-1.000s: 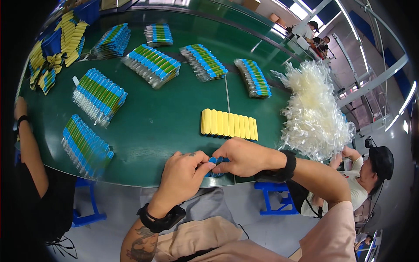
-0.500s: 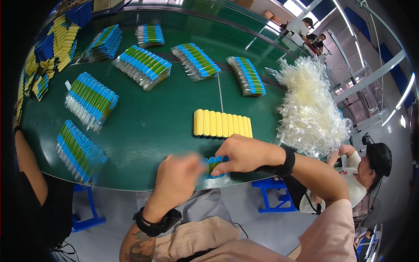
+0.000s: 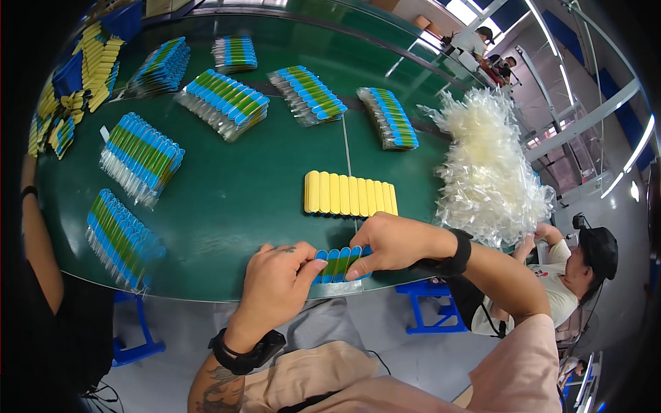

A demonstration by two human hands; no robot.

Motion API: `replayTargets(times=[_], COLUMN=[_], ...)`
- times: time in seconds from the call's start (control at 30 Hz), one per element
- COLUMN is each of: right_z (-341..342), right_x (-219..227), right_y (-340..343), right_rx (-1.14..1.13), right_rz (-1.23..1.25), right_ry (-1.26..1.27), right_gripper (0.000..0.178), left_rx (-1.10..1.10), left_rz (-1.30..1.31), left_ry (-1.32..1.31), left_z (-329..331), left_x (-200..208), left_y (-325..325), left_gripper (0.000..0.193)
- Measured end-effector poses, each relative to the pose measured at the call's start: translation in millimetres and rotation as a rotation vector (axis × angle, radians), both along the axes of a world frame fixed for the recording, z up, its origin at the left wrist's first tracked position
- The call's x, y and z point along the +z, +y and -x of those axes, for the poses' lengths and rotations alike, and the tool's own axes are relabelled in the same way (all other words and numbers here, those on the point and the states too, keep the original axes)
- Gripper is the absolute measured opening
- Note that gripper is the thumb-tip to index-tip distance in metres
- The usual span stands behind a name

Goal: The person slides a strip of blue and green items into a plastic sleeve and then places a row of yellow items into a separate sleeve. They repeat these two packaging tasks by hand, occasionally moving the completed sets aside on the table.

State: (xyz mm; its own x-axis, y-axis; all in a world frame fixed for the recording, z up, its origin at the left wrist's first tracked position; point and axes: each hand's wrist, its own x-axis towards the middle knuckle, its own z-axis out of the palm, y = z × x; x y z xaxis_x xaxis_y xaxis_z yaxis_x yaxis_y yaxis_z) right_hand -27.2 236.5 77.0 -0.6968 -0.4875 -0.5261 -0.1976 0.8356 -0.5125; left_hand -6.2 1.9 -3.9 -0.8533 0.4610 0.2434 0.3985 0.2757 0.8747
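Observation:
At the table's near edge, my left hand (image 3: 279, 281) and my right hand (image 3: 394, 244) grip opposite ends of a short row of blue-and-green nail files (image 3: 337, 265). These are flat, round-ended strips lying side by side; my thumbs press on their top faces, and my fingers hide both ends of the row. Just beyond my right hand lies a row of yellow nail files (image 3: 350, 194), blue showing along its lower edge. It touches neither hand's grip.
Stacks of blue-and-green nail files in clear sleeves (image 3: 224, 103) form an arc on the green table (image 3: 227, 186). A heap of clear plastic sleeves (image 3: 485, 168) lies at right, beside a seated co-worker (image 3: 585, 261). Yellow pieces (image 3: 100, 62) and blue bins (image 3: 69, 76) are far left. Another person's arm (image 3: 43, 248) shows at left.
My left hand was blurred by motion at the row's left end; now it is steady, thumb down on the strips. More of the row shows between my hands.

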Motion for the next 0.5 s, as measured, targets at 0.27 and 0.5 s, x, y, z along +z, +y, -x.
replayTargets(times=[0.27,0.5], right_z=[-0.4,-7.3], right_x=[3.4,-1.3], right_y=[9.4,22.5], right_rx=[-0.007,0.002], right_rz=[-0.055,-0.058], right_ry=[0.026,0.036], right_gripper=[0.051,0.055], left_rx=[0.004,0.004], left_rz=[0.01,0.019], left_ry=[0.003,0.015], left_z=[-0.9,-2.3], left_x=[2.1,1.7], left_y=[0.3,-0.4], left_gripper=[0.015,0.015])
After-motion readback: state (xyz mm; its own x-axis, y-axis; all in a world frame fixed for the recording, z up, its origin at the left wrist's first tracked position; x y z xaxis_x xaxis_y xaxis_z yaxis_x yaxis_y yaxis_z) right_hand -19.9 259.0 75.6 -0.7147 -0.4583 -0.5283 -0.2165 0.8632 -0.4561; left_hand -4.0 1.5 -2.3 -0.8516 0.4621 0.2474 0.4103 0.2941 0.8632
